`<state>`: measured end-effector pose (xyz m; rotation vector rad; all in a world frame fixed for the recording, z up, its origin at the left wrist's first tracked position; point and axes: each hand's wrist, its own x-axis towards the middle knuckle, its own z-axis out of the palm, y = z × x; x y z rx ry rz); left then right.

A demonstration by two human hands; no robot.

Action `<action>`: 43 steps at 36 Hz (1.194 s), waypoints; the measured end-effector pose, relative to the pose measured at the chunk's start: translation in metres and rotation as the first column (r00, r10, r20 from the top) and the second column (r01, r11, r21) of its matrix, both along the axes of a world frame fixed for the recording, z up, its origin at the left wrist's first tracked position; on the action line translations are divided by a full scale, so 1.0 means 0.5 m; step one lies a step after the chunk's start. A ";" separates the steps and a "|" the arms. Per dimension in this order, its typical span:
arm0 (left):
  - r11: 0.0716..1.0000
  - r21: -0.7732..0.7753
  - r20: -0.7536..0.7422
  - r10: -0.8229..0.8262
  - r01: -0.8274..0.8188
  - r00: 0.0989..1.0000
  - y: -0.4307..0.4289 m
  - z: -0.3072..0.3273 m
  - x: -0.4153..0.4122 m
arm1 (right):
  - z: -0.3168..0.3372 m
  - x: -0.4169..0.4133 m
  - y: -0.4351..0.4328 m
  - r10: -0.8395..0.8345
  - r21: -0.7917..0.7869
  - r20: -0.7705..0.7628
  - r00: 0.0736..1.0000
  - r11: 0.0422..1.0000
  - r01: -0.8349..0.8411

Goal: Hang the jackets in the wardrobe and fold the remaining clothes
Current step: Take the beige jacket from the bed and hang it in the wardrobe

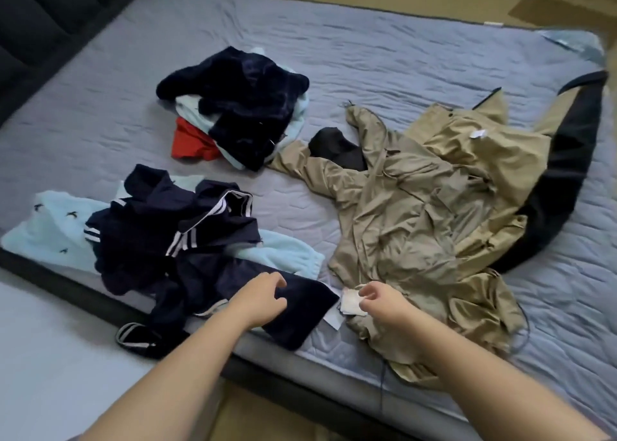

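A crumpled tan jacket (417,213) with black panels lies spread on the right of the bed. My right hand (384,307) is at its near hem and pinches a small white label (352,302) between thumb and fingers. My left hand (263,298) hovers with loosely curled fingers over a dark navy garment (297,313) near the bed's front edge, holding nothing. A navy jacket with white stripes (173,230) lies heaped on a light blue fleece (53,227) at the left.
A second pile sits further back: a dark navy velvet garment (247,106) over pale blue cloth and a red piece (190,140). The blue-grey quilted bed cover (367,56) is bare behind. A dark headboard (40,13) runs along the left. Wooden floor lies beyond.
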<state>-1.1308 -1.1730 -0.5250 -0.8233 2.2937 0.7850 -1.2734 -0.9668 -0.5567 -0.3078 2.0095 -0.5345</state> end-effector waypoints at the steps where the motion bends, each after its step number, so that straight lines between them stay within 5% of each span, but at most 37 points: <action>1: 1.000 0.018 -0.006 -0.013 0.013 1.000 0.025 -0.019 -0.013 | -0.014 -0.008 0.032 0.002 0.042 -0.005 1.000 0.999 -0.001; 8: 0.984 0.135 0.018 -0.123 0.119 0.992 0.199 -0.157 -0.077 | -0.109 -0.015 0.212 -0.023 0.190 -0.030 0.999 0.981 0.029; 14: 0.959 0.127 0.027 -0.257 0.252 0.966 0.316 -0.267 -0.119 | -0.205 -0.009 0.264 0.327 0.255 -0.300 0.896 0.933 -0.255; 19: 0.962 0.031 0.044 -0.274 0.273 0.961 0.381 -0.338 -0.131 | -0.283 -0.023 0.293 0.469 0.384 -0.357 0.808 0.862 -0.331; 22: 0.978 -0.044 0.045 -0.202 0.204 0.978 0.404 -0.361 -0.141 | -0.307 -0.029 0.320 0.460 0.321 -0.380 0.802 0.879 -0.352; 28: 0.946 -0.135 0.013 -0.295 0.294 0.955 0.427 -0.355 -0.164 | -0.301 -0.026 0.404 0.471 0.123 -0.195 0.860 0.882 -0.455; 31: 0.924 -0.040 -0.104 -0.384 0.381 0.918 0.449 -0.333 -0.171 | -0.295 -0.018 0.450 0.442 0.152 -0.091 0.893 0.892 -0.426; 38: 0.931 0.198 -0.163 -0.276 0.305 0.947 0.493 -0.251 -0.188 | -0.227 -0.045 0.496 0.295 0.154 -0.094 0.951 0.948 -0.279; 40: 0.884 0.178 -0.116 -0.418 0.433 0.901 0.474 -0.211 -0.201 | -0.184 -0.059 0.497 0.288 0.094 -0.099 0.953 0.956 -0.279; 43: 0.681 0.006 -0.010 -0.732 0.732 0.681 0.444 -0.137 -0.223 | -0.093 -0.089 0.494 0.317 0.015 -0.105 0.943 0.948 -0.318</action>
